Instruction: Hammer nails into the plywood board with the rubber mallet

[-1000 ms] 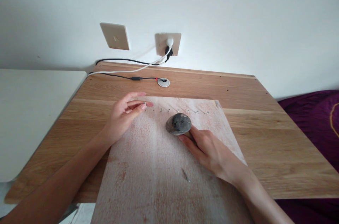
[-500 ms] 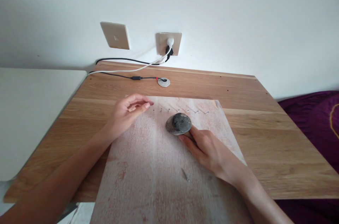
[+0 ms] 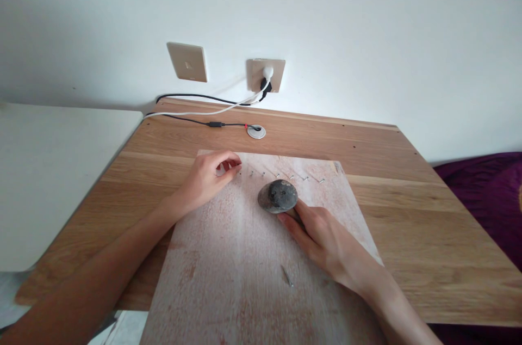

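A pale, whitewashed wooden board [image 3: 228, 258] lies on the wooden desk. Across its far part runs a row of several nails [image 3: 291, 177] standing in the wood, some leaning. At the row's left end, the thumb and fingertips of my left hand [image 3: 207, 179] are pinched on a small nail [image 3: 240, 173], mostly hidden by them. My right hand [image 3: 322, 236] is closed around the handle of a mallet [image 3: 278, 196], whose dark, rounded head is held above the board just nearer than the row. One loose nail [image 3: 287, 276] lies on the board close to me.
The wooden desk [image 3: 408, 225] meets a white wall with a plugged-in socket [image 3: 277, 70] and another wall plate [image 3: 187, 62]. Cables [image 3: 196, 113] run along the desk's back to a round grommet [image 3: 256, 131]. A white surface [image 3: 61, 171] adjoins on the left; purple fabric [image 3: 485, 192] is at right.
My left fingertips have come down to the mark at the row's left end and closed together there. The mallet stays in about the same place; the whole view has shifted slightly.
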Motion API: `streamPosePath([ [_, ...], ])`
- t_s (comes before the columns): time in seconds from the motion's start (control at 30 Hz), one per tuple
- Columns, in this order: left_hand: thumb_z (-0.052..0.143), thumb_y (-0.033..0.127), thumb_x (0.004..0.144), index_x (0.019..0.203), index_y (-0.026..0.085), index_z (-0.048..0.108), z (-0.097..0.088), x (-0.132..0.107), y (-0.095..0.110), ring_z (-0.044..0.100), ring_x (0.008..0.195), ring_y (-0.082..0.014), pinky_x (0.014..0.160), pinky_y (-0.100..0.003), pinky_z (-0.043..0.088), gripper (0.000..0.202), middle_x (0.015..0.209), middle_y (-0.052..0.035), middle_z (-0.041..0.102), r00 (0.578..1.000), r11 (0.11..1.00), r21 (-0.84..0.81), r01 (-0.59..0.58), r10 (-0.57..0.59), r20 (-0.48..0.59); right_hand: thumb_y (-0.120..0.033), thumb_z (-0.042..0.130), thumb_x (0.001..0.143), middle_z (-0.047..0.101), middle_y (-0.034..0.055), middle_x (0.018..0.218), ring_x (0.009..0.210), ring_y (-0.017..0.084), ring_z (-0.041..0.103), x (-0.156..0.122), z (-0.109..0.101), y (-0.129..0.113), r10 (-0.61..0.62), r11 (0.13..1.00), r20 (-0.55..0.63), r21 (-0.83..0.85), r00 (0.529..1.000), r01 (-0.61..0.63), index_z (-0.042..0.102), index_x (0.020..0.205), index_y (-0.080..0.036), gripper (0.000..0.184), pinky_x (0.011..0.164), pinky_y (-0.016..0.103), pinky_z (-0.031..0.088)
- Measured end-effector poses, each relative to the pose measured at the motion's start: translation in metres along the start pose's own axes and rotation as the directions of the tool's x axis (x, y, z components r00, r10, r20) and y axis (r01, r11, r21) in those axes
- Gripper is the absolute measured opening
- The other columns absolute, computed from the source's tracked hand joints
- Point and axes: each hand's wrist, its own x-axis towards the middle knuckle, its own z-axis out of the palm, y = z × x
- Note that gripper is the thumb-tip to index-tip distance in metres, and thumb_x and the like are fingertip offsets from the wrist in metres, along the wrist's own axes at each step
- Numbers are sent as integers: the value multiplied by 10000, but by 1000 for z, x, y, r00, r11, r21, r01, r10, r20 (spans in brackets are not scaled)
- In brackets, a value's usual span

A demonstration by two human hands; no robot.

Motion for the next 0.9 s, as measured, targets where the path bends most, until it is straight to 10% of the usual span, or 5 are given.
streamPosePath([
  [0.9, 677, 157, 950, 948, 211, 715, 5, -4, 1, 683, 909, -210, 840, -348, 537, 66, 924, -44, 730, 973, 947, 223, -231, 221, 68, -337, 437, 1117, 717, 27, 812, 674, 197, 662, 0, -1, -2, 30, 1000, 8, -7, 1000, -30, 533, 962, -239, 207, 645, 321, 387],
])
